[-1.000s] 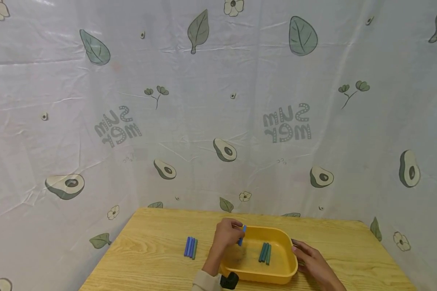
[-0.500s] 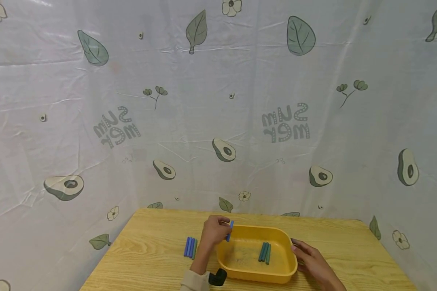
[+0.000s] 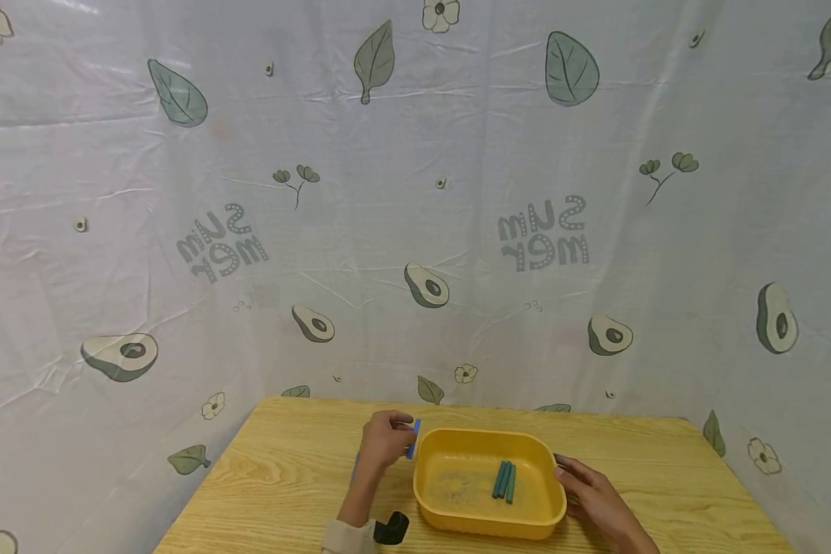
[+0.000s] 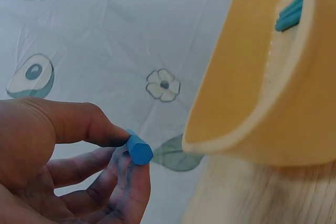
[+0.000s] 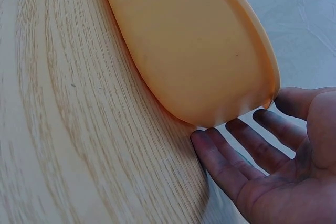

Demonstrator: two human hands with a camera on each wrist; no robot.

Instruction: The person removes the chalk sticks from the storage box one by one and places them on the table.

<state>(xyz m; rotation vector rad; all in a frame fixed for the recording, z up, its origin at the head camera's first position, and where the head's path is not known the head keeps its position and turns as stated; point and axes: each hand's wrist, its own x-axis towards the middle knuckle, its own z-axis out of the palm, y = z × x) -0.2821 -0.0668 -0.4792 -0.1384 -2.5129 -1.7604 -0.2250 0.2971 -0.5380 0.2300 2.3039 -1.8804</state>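
In the head view my left hand [image 3: 384, 442] is just left of the yellow plastic tub [image 3: 488, 527]. It pinches a blue chalk stick [image 4: 139, 151] between thumb and fingers; the left wrist view shows the stick's six-sided end and dark smudges on the fingers. My right hand [image 3: 595, 496] holds the tub's right end, thumb at the rim and fingertips against the outer wall in the right wrist view. Inside the tub, teal and green chalk sticks [image 3: 504, 482] lie side by side. A sliver of a blue stick [image 3: 355, 465] shows past my left forearm, which hides others there.
The tub stands on a light wooden table [image 3: 284, 454]. Dusty marks [image 3: 457, 486] cover part of its floor. Behind and around hangs a pale sheet [image 3: 360, 231] printed with leaves and avocados. A black wrist strap [image 3: 392, 528] sits at my left cuff.
My left hand has moved left with the blue chalk stick, from over the tub to outside its left rim. The sticks on the table are now mostly hidden. My right hand has stayed put.
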